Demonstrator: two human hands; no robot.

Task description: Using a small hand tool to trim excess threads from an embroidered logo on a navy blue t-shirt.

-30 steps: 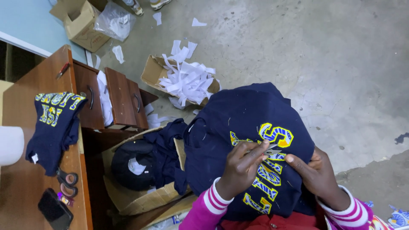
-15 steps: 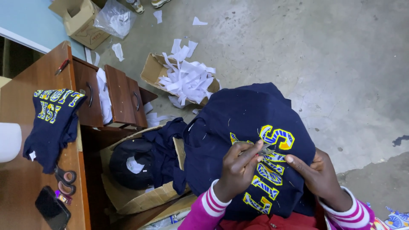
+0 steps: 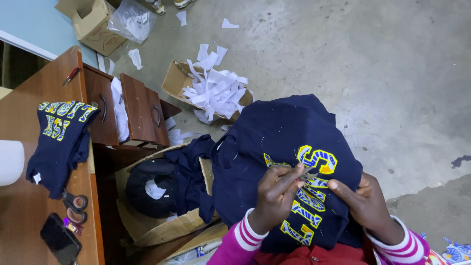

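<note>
- The navy blue fabric garment with yellow-and-blue stitched lettering [image 3: 287,147] lies draped over the person's lap, lettering side up, just above the red cloth at the lower edge.
- The left hand [image 3: 277,194] rests on the lettering, its grip narrow: thumb and fingertips pinch a small thin tool or thread end, too small to tell which, right on the stitched letters.
- The right hand [image 3: 365,203] lies beside it on the same garment, thumb stretched toward the left fingertips and pressing the fabric flat; its fingers curl round the garment's edge, so its grip holds the cloth.
- The garment thus sits under and between both grips, with the worked spot between the two thumbs.
- Both wrists show pink sleeves with white striped cuffs [image 3: 245,235].
- To the left of the lap, an open brown cardboard box [image 3: 157,225] on the floor holds a dark cap and more navy cloth [image 3: 189,167].
- Farther left, the brown wooden desk [image 3: 24,225] carries a black phone [image 3: 60,244], black-handled scissors [image 3: 73,206] and a second navy garment with yellow lettering [image 3: 61,142] hanging over its edge.
- Two desk drawers [image 3: 140,110] stand pulled open.
- Beyond, a cardboard box full of white paper strips [image 3: 211,88] sits on the grey concrete floor [image 3: 382,64].
- Farthest, another cardboard box [image 3: 93,22] and a clear plastic bag [image 3: 132,19] lie near the top edge.
</note>
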